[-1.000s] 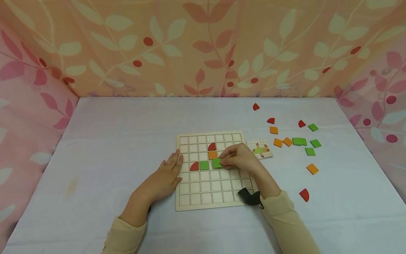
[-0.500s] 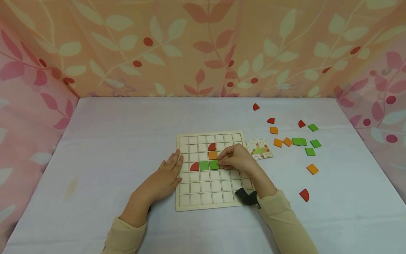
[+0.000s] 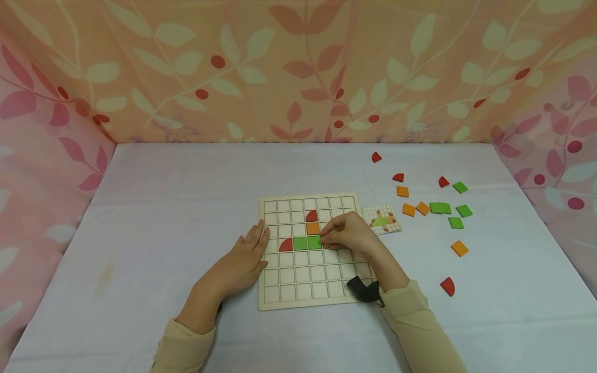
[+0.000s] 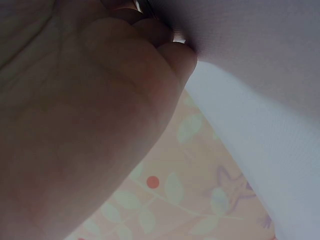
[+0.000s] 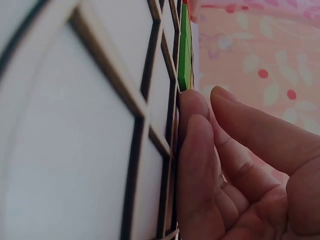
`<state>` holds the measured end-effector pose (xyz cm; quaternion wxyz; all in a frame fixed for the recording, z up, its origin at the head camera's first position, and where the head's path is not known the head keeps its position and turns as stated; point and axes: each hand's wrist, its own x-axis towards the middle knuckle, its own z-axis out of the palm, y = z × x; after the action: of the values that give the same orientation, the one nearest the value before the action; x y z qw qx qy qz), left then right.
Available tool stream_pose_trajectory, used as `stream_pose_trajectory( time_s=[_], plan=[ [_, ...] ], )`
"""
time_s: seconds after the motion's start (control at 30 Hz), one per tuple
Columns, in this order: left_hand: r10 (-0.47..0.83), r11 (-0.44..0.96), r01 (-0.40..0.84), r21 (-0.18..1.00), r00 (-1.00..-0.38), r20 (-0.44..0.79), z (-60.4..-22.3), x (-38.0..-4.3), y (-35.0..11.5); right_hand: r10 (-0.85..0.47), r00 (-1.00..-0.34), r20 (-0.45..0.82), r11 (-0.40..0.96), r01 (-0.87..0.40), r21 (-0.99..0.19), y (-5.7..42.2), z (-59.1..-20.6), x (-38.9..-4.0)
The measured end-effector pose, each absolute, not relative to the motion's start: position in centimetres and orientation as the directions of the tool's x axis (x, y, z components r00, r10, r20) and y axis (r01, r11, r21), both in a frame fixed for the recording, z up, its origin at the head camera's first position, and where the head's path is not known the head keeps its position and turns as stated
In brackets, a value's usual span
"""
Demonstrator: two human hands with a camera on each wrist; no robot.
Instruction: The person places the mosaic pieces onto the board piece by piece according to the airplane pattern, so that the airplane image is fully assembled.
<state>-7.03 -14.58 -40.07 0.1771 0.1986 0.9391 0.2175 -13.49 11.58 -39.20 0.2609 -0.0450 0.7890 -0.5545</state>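
A pale grid board point(image 3: 272, 305) lies on the white table. My left hand point(image 3: 240, 261) rests with straight fingers at its left edge; only its palm side point(image 4: 100, 125) shows in the left wrist view. On the board, a red quarter-circle piece point(image 3: 286, 244) and two green square tiles, left point(image 3: 300, 243) and right point(image 3: 314, 242), form a row. Above the right tile sit an orange square point(image 3: 313, 228) and another red quarter-circle point(image 3: 311, 215). My right hand point(image 3: 352, 235) has its fingertips right at that green tile's right edge. In the right wrist view, thumb and fingertips stand apart with nothing between.
A small pattern card point(image 3: 381, 218) lies beside the board's right edge, partly behind the right hand. Further right are scattered loose pieces: green tiles point(image 3: 440, 207), orange tiles point(image 3: 459, 248) and red quarter-circles point(image 3: 448, 286). A patterned curtain point(image 3: 298, 72) stands behind the table.
The right hand lowered a green tile slightly leftward into the cell beside the other green tile; it now lies in the grid, fingers loosened at its edge. The left hand has not moved.
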Motion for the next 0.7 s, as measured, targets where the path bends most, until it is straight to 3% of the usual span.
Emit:
stream_pose_trajectory(
  time_s=[0.43,0.7],
  plan=[
    [0.447,0.825,0.294,0.483,-0.862,-0.239,-40.2,-7.0,-14.7,-0.372,-0.867,-0.33,0.353,0.197,-0.915,13.4,-38.8,-13.7],
    [0.457,0.81,0.292,0.509,-0.858,-0.235,-39.9,-6.9,-14.8,-0.288,-0.909,-0.3,0.411,0.165,-0.897,16.8,-38.6,-14.0]
  ],
)
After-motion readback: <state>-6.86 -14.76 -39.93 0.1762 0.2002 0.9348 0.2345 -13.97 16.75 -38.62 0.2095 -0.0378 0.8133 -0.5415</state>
